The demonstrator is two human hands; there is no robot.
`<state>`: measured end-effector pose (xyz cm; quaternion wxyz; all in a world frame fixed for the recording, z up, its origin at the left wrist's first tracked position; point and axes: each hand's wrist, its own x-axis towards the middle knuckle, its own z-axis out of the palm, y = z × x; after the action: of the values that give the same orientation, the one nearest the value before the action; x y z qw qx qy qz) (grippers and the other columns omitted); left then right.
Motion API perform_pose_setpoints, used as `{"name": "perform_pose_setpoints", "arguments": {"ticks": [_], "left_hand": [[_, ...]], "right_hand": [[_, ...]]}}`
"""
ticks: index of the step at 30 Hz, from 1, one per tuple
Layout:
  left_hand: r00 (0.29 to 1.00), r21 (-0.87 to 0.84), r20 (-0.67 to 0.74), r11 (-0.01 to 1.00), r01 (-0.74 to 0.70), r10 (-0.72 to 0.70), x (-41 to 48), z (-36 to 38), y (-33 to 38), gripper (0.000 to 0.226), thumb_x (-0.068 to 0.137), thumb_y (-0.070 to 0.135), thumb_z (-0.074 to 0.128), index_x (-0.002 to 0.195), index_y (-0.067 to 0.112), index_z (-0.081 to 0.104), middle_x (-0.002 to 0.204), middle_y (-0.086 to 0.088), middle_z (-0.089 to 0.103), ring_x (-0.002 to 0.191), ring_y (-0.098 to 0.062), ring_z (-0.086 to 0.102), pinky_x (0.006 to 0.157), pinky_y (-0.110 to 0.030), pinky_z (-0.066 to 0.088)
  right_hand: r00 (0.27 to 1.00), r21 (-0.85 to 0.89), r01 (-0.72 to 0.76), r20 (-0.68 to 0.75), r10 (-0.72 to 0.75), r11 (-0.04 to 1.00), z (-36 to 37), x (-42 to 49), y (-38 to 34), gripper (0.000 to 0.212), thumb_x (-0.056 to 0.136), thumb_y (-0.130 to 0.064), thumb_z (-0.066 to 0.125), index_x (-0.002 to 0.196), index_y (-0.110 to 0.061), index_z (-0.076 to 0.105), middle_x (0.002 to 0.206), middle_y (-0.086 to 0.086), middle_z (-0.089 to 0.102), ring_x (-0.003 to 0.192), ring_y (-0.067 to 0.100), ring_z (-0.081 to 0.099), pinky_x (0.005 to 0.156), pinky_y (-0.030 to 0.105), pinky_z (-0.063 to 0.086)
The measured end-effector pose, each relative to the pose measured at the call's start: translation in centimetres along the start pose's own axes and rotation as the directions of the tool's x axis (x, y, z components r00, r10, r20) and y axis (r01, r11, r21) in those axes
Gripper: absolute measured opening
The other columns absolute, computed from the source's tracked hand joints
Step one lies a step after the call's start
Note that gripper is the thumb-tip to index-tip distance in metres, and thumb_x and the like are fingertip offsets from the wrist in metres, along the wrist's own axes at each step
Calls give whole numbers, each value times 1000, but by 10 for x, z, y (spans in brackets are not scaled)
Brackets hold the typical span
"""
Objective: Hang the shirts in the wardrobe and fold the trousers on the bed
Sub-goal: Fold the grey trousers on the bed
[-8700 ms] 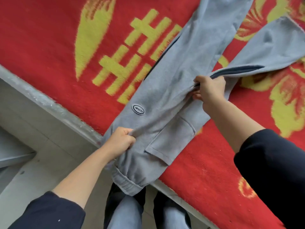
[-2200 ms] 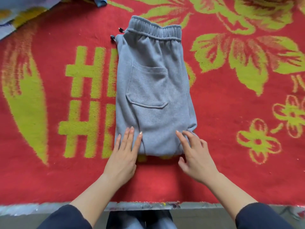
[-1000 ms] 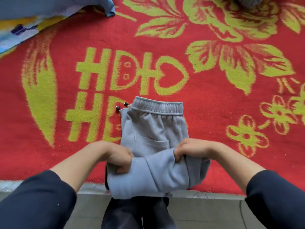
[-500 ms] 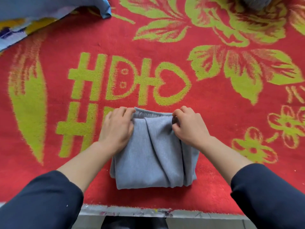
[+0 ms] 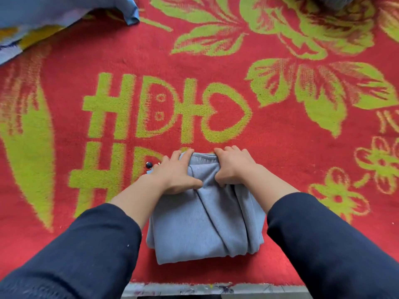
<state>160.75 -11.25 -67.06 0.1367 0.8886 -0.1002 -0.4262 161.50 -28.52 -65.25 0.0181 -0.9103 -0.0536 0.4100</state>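
Grey trousers (image 5: 205, 223): folded into a compact, roughly square bundle. They lie on the red-and-green blanket (image 5: 280, 147) of the bed (image 5: 194, 290), near its front edge, directly in front of the person. The elastic waistband is at the far side and the fold edge at the near side. Two dark drawstring tips (image 5: 149, 165) poke out just left of the left hand.

Left hand (image 5: 174, 173): fingers curled over the far left corner of the waistband, thumb laid across the top layer, gripping the cloth.

Right hand (image 5: 234, 167): the same on the far right corner, fingers hooked over the waistband, thumb pressed into a crease. A short strip of waistband shows between the two hands. Dark sleeves (image 5: 86, 255) cover the forearms.

Handling (judged): thick fleece knit that is soft, limp, fairly light and not slippery, with nothing fragile. The layers are loose and can slide or spring open, and the top layer shows long creases running near to far. The best hold is at both far corners, pinched through all layers, or with flat palms under the bundle for a lift. A one-corner pinch would likely let it unfurl.

Step (judged): the last fold is being set at the waistband, and this pair is nearly done.

Also in view: blue cloth (image 5: 64, 11) at the far left, and a grey item (image 5: 332, 1) at the top edge, too cropped to identify. No wardrobe is visible.
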Motion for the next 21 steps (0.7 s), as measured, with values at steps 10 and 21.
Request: {"name": "perform_pose_setpoints", "arguments": {"ticks": [10, 21], "left_hand": [[991, -284, 114, 954, 98, -68, -46, 44, -27, 76, 58, 30, 79, 122, 23, 39, 109, -6, 60, 96, -25, 57, 78, -36, 51], [944, -320, -248, 938, 129, -215, -176, 173, -18, 56, 61, 31, 71, 105, 25, 36, 69, 6, 52, 76, -20, 47, 77, -35, 35]], "right_hand": [[989, -172, 55, 145, -30, 983, 40, -33, -26, 39, 64, -30, 71, 100, -17, 61, 110, 3, 53, 125, 29, 35, 104, 55, 20], [905, -285, 410, 6, -426, 867, 120, -120, -46, 33, 59, -34, 70, 80, -20, 48, 64, -6, 48, 65, 25, 50, 56, 27, 39]]}}
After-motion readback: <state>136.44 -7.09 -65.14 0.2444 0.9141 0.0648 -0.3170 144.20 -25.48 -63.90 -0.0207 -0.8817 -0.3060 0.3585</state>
